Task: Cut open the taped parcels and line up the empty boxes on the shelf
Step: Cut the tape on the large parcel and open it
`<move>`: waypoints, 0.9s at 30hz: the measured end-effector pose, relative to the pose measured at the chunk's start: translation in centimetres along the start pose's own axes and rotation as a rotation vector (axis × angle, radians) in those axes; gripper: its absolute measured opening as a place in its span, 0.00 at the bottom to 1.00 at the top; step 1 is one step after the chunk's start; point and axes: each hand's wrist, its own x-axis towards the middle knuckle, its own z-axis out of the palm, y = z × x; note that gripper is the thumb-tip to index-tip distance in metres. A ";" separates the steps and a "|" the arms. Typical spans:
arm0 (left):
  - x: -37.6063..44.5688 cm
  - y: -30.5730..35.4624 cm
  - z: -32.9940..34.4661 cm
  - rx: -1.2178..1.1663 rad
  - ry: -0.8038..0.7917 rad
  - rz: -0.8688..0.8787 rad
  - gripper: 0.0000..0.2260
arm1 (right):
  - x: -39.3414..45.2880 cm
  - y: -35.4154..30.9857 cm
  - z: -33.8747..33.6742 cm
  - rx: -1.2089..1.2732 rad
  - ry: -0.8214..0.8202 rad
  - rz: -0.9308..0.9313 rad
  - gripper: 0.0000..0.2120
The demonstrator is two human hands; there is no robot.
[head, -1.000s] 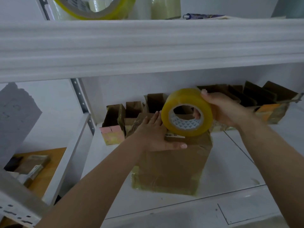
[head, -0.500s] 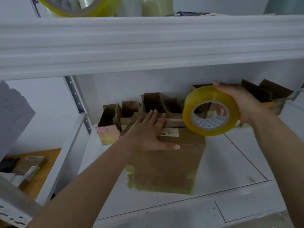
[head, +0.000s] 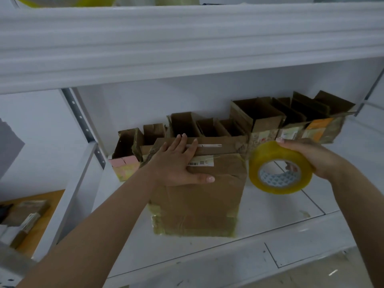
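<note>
A brown cardboard parcel (head: 203, 196) with taped lower corners and a barcode label stands on the white shelf (head: 270, 217). My left hand (head: 176, 163) lies flat on its top, fingers straight over the flap. My right hand (head: 311, 156) grips a yellow roll of packing tape (head: 278, 167) just right of the parcel, low over the shelf. Behind them, several opened empty boxes (head: 259, 119) stand in a row along the back wall.
The upper shelf's thick white edge (head: 187, 42) overhangs close above, with tape rolls on top. A perforated metal upright (head: 83, 125) stands at the left. Lower left, small packages (head: 25, 215) lie on a wooden surface.
My right hand has carried the tape roll from over the parcel's top to the right and down, beside the parcel. My left hand stays pressed on the parcel.
</note>
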 end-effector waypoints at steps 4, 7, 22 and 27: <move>-0.2 0.2 -0.3 0.000 -0.017 -0.001 0.52 | 0.1 2.1 0.8 0.061 -0.051 0.034 0.22; -0.6 0.8 -1.5 -0.058 -0.037 -0.028 0.52 | 0.1 2.7 0.9 0.083 -0.060 0.038 0.23; 0.8 7.0 0.1 0.021 0.110 0.261 0.36 | -0.6 2.7 1.7 0.065 -0.119 0.000 0.25; 0.0 4.4 -1.0 -0.175 0.091 0.376 0.37 | -1.5 2.2 2.6 0.052 -0.209 0.022 0.21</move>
